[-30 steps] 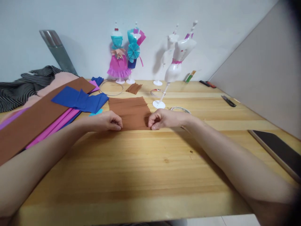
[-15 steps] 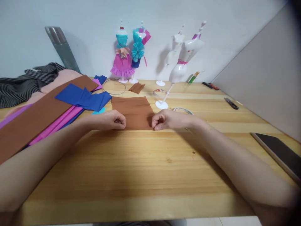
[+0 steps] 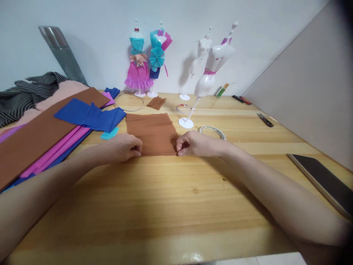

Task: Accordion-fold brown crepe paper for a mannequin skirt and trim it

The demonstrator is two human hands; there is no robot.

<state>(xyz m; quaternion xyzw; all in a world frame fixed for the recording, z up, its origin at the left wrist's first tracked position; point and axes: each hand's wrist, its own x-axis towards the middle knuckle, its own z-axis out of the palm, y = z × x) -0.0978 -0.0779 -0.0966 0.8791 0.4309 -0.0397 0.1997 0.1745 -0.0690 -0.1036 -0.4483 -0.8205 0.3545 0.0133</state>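
Note:
A piece of brown crepe paper (image 3: 151,130) lies flat on the wooden table, its side edges ragged and a narrow fold line along the near edge. My left hand (image 3: 129,148) pinches the near left corner, fingers curled and thumb low. At the near right corner, my right hand (image 3: 190,143) pinches the same edge between thumb and fingers. The paper stretches between the two hands. Beyond it sits a small crumpled brown crepe piece (image 3: 156,103). Left of the sheet are a folded blue crepe piece (image 3: 91,115) and a small turquoise scrap (image 3: 109,133).
Long brown crepe paper (image 3: 49,129) and pink strips (image 3: 52,152) cover the left side. At the back stand a dressed mannequin (image 3: 138,62), another (image 3: 157,57) and a bare white mannequin (image 3: 204,84). Rightward lie a tape roll (image 3: 212,131), a cutter (image 3: 265,120) and a phone (image 3: 320,180).
The view has shifted a little, so most things sit further left in it. Both hands keep their pinch on the near edge of the brown crepe paper, with very little movement.

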